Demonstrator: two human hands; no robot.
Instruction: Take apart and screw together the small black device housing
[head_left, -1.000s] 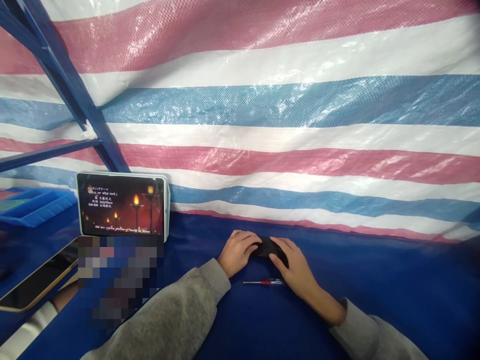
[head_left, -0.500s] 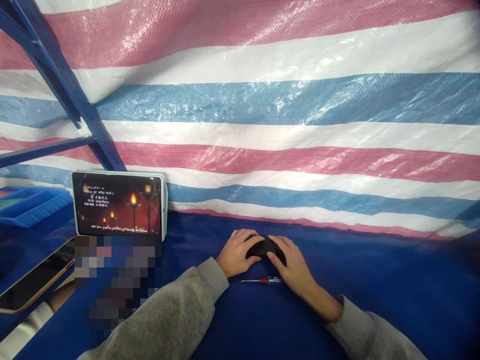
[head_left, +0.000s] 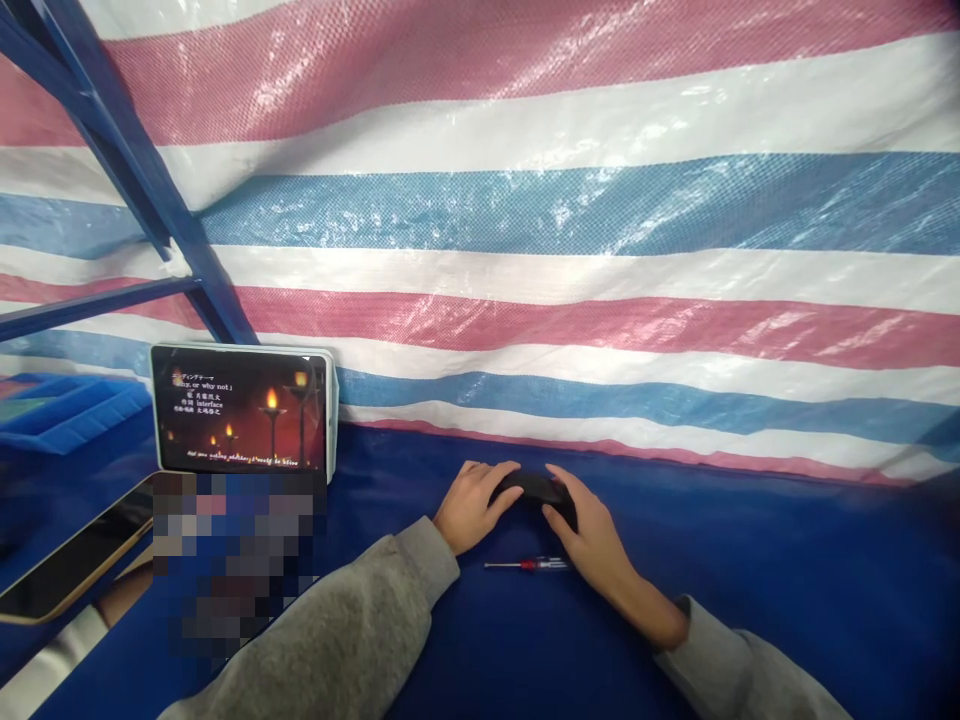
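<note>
A smooth black object, apparently a computer mouse (head_left: pixel 534 488), sits between my two hands above the blue table. My left hand (head_left: pixel 474 508) is closed on its left end, thumb along the near side. On the right end, my right hand (head_left: pixel 592 522) grips it with the thumb in front and the fingers behind. Part of the black body is hidden under the fingers. Just below my hands lies a small screwdriver (head_left: pixel 534 565) with a red and clear handle, its shaft toward the left. Neither hand touches it.
A tablet (head_left: pixel 241 415) in a pale case stands upright on the left, showing a video. Nearby are a phone (head_left: pixel 79 550), a person's forearm with a white sleeve (head_left: pixel 56 665), and a blue divided tray (head_left: pixel 75 412). Behind the table (head_left: pixel 750 590) hangs a striped tarp (head_left: pixel 570 210).
My right fingers have moved slightly to the right, toward the end of the mouse. My left thumb has risen onto its near side. The screwdriver stays in place.
</note>
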